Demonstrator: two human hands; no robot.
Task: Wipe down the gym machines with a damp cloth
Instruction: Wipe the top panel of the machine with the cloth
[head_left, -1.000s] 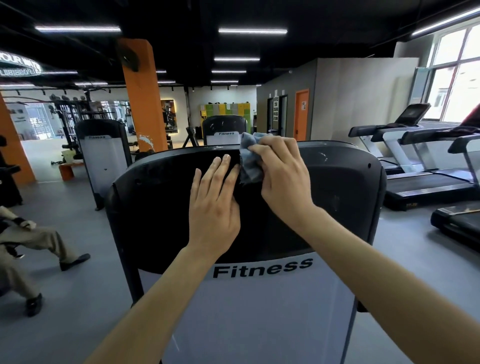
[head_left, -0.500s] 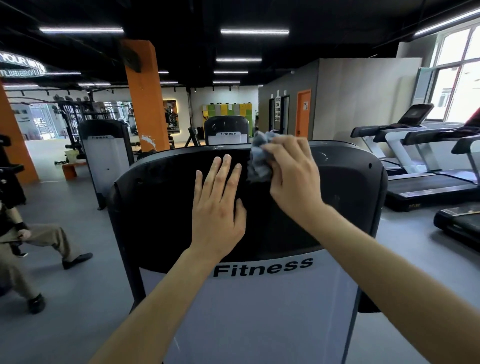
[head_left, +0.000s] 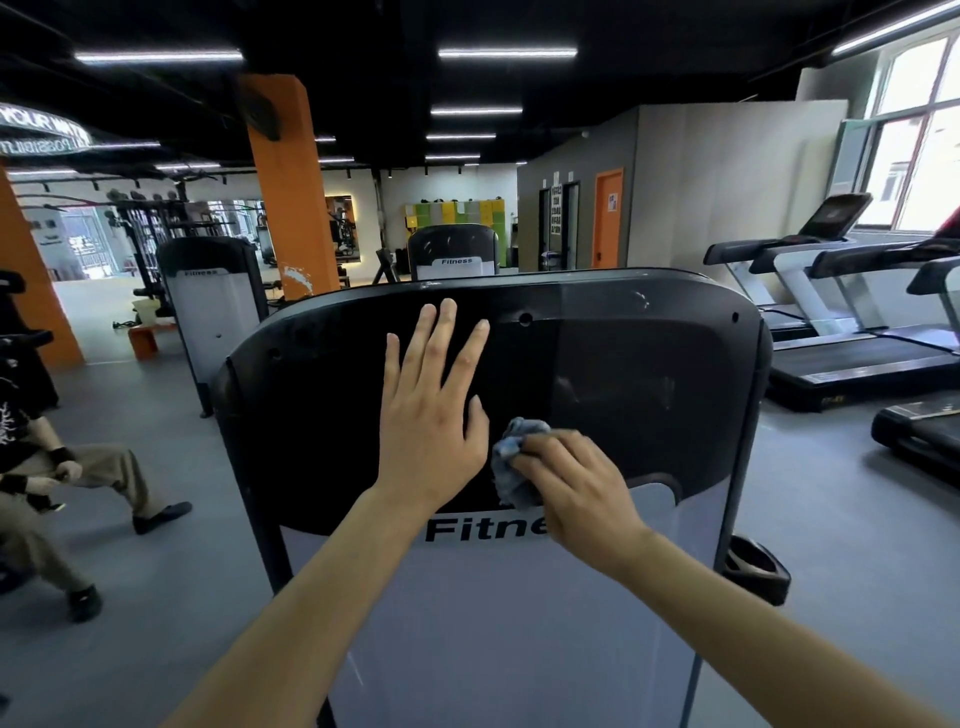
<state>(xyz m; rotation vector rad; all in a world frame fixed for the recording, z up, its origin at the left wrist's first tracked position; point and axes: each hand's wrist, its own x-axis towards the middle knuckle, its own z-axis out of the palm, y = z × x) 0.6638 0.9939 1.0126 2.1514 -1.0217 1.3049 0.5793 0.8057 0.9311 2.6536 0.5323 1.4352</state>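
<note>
On machine (head_left: 649, 374), "Fitne" label (head_left: 483, 530) below cloth (head_left: 511, 457).

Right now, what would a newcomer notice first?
Two bare hands at centre: the left hand lies flat on the machine's black shroud, the right hand grips a blue cloth against it above the Fitness lettering. Next, the orange pillar back left and treadmills at right.

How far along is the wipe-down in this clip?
Early. Done: one pass down the dark panel, from its top edge a second ago. In hand: the right hand grips the cloth low on that panel; the left hand rests flat on it. Left: the grey cover below, the machines behind, the treadmills.
</note>
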